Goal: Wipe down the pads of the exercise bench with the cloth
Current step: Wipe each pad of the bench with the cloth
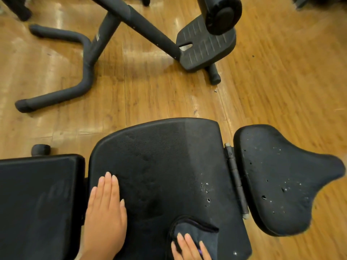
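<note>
The black exercise bench fills the lower half of the head view. Its wide middle pad [165, 162] shows small holes near its right side. A smaller saddle-shaped pad [277, 175] lies to the right, joined by a hinge. A flat pad [37, 199] sits to the left. My left hand [106, 211] rests flat with straight fingers on the middle pad's left edge. At the bottom edge my right hand [189, 247] presses a dark folded cloth [195, 229] onto the middle pad, fingers laid over it; the rest of the hand is cut off by the frame.
Beyond the bench is a wooden floor [272, 81]. A black machine frame with curved handlebars [62, 72] stands at the upper left, and a ribbed footplate [204, 45] with a foam roller [223, 12] at the upper middle. A small black foot cap [41, 150] pokes out by the left pad.
</note>
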Demonstrator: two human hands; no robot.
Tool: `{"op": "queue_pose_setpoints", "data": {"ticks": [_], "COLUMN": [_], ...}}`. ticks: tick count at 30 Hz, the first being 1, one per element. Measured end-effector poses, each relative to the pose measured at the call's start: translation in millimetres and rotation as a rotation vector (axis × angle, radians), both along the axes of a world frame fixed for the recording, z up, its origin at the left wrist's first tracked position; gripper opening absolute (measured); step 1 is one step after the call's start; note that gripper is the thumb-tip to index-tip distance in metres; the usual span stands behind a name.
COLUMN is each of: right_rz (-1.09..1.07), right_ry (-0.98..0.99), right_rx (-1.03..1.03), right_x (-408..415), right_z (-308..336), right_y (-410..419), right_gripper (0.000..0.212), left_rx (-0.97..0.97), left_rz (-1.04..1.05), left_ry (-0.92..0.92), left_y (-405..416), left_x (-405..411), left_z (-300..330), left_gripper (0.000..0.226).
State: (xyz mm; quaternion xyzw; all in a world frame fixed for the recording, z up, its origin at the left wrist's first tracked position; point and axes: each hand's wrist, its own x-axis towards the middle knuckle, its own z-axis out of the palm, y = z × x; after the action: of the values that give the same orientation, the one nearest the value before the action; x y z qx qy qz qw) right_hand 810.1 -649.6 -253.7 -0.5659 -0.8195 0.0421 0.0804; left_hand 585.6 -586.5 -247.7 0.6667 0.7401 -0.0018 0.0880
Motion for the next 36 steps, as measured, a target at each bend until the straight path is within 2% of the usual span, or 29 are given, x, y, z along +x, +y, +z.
{"op": "queue_pose_setpoints", "data": {"ticks": [2,4,10,15,21,26,30,33,36], "right_rz": [0.032,0.026,0.012,-0.034,-0.053,-0.059,0.002,0.066,-0.003], "right_ry": [0.009,0.023,0.047,0.184,0.218,0.193,-0.084,0.008,0.066], "right_rx": [-0.184,-0.153,-0.206,-0.175,-0.209,-0.233,-0.297,-0.253,-0.248], "right_x": [1.7,1.4,-6.6,-22.9,-36.9,-36.0,-17.8,10.4,29.3], "right_z": [3.6,10.4,15.5,22.2,26.0,32.6,28.0,28.4,25.1], "right_y": [14.7,38.5,137.0,217.0,278.5,261.2,196.5,118.3,54.0], "right_gripper": [0.041,0.037,0.063,0.045,0.042,0.044,0.047,0.047,0.038], "left_rx": [-0.009,-0.013,-0.018,-0.019,-0.024,-0.028,-0.024,-0.024,-0.029], "left_rz": [-0.004,0.003,0.019,0.027,0.028,0.033,0.025,0.023,0.001], "left_ry": [0.008,0.004,0.023,0.04,0.062,0.039,0.025,0.012,0.032], "left_y": [0.5,0.6,1.7,3.5,4.1,3.9,2.0,1.3,1.9], "left_x": [0.6,0.1,3.1,5.9,6.0,6.9,6.2,7.3,7.2], "left_z": [0.1,0.9,5.1,7.5,9.3,9.9,9.5,10.2,11.8], "left_gripper": [0.065,0.062,0.06,0.06,0.06,0.06,0.06,0.058,0.055]}}
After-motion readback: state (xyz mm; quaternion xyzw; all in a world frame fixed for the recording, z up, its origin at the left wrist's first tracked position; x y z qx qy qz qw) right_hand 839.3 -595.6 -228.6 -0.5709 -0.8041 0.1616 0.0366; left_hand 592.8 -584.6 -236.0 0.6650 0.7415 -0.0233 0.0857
